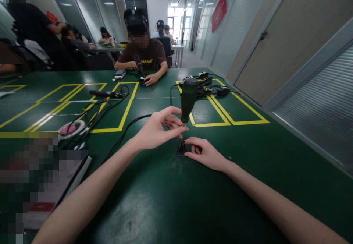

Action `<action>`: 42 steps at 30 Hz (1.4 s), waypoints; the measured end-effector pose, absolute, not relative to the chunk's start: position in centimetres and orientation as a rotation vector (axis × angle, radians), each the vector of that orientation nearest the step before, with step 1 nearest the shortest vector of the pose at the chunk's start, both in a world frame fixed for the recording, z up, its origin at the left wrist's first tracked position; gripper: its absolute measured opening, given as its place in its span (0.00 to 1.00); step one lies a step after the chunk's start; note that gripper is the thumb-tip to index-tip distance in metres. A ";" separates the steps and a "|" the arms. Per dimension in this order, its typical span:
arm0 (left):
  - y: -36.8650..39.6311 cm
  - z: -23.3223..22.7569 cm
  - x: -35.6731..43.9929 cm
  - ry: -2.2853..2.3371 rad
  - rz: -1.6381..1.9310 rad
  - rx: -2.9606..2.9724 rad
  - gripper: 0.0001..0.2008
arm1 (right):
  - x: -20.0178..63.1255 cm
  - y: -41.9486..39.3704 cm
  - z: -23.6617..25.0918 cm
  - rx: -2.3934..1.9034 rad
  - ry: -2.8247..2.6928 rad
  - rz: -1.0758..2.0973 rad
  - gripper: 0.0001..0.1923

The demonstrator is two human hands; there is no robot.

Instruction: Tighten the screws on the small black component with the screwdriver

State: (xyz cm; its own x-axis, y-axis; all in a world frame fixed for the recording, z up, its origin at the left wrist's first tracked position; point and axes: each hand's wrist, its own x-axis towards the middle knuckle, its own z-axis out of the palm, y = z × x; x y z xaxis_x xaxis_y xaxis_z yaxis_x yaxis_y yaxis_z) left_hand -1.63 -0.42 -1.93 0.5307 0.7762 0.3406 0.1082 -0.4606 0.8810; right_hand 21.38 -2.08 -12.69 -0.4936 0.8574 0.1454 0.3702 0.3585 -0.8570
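A green tabletop (248, 185) marked with yellow tape boxes (226, 115) fills most of the view, set in a long office hall with glass partitions on the left and grey panelled walls on the right. Across it a person in a brown shirt (146, 56) sits with both hands on the surface, and more people sit at desks farther back.

Both bare forearms reach in from the lower edge and meet near the middle. The left hand (157, 130) is raised a little off the surface, palm turned inward, fingers curled, their tips pinching the lower end of an electric screwdriver (188, 98). This dark green tool stands upright, tip pointing down, with its black cable (124, 135) trailing left across the tabletop. The right hand (205, 154) lies low on the surface, fingers folded, thumb and forefinger gripping a small black part (181, 147) that sits directly below the screwdriver tip.

To the left lie a second screwdriver (103, 94), a round pink-topped dish (71, 129) and tangled wires. Black adapters and cords (212, 85) are piled behind the upright tool.
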 end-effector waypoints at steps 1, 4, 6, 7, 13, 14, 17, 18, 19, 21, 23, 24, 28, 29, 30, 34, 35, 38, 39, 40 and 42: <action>-0.4 -1.9 -1.6 0.728 0.975 1.902 0.14 | 21.4 -2.1 -12.7 -1.060 -2.029 1.058 0.14; -0.4 -2.0 -1.6 0.729 0.991 1.895 0.15 | 21.4 -2.1 -12.7 -1.055 -2.031 1.057 0.14; -0.3 -2.1 -1.6 0.728 0.998 1.885 0.16 | 21.4 -2.1 -12.8 -1.055 -2.031 1.056 0.14; -0.3 -2.1 -1.6 0.729 1.000 1.880 0.17 | 21.4 -2.1 -12.8 -1.056 -2.031 1.055 0.14; -0.4 -1.9 -1.7 0.692 0.966 1.907 0.18 | 21.4 -2.1 -12.7 -1.050 -2.034 1.056 0.14; -0.5 -1.8 -1.7 0.687 0.952 1.906 0.17 | 21.4 -2.1 -12.6 -1.049 -2.033 1.057 0.14; -0.5 -1.9 -1.8 0.697 0.941 1.876 0.17 | 21.4 -2.1 -12.6 -1.047 -2.030 1.060 0.14; -0.5 -1.9 -1.8 0.702 0.943 1.866 0.17 | 21.4 -2.1 -12.6 -1.046 -2.027 1.059 0.14; -0.4 -2.0 -1.7 0.704 0.945 1.859 0.18 | 21.4 -2.1 -12.6 -1.045 -2.026 1.058 0.14; -0.3 -2.1 -1.7 0.701 0.964 1.852 0.18 | 21.4 -2.1 -12.7 -1.043 -2.023 1.055 0.13; -0.3 -2.2 -1.7 0.698 0.994 1.856 0.17 | 21.4 -2.1 -12.7 -1.041 -2.022 1.054 0.13; -0.2 -2.3 -1.7 0.698 1.007 1.857 0.17 | 21.4 -2.1 -12.8 -1.041 -2.022 1.053 0.14; -0.1 -2.4 -1.6 0.709 1.025 1.835 0.19 | 21.4 -2.0 -13.0 -1.048 -2.023 1.052 0.13; -0.1 -2.4 -1.6 0.710 1.029 1.830 0.19 | 21.4 -2.0 -13.0 -1.049 -2.023 1.051 0.13; -0.1 -2.4 -1.6 0.711 1.029 1.828 0.19 | 21.4 -2.0 -13.0 -1.049 -2.024 1.051 0.13; -0.2 -2.2 -1.6 0.731 0.991 1.843 0.19 | 21.4 -2.1 -12.8 -1.046 -2.026 1.054 0.13; -0.3 -2.1 -1.6 0.741 0.979 1.847 0.18 | 21.4 -2.1 -12.8 -1.045 -2.027 1.056 0.13; -0.3 -2.0 -1.6 0.763 0.967 1.846 0.16 | 21.4 -2.1 -12.7 -1.045 -2.029 1.056 0.14; -0.3 -2.0 -1.6 0.764 0.974 1.843 0.15 | 21.4 -2.1 -12.7 -1.047 -2.029 1.055 0.14; -0.3 -2.0 -1.6 0.762 0.983 1.840 0.15 | 21.4 -2.1 -12.7 -1.049 -2.030 1.054 0.14; -0.3 -2.1 -1.6 0.751 1.007 1.837 0.16 | 21.4 -2.1 -12.8 -1.052 -2.033 1.051 0.14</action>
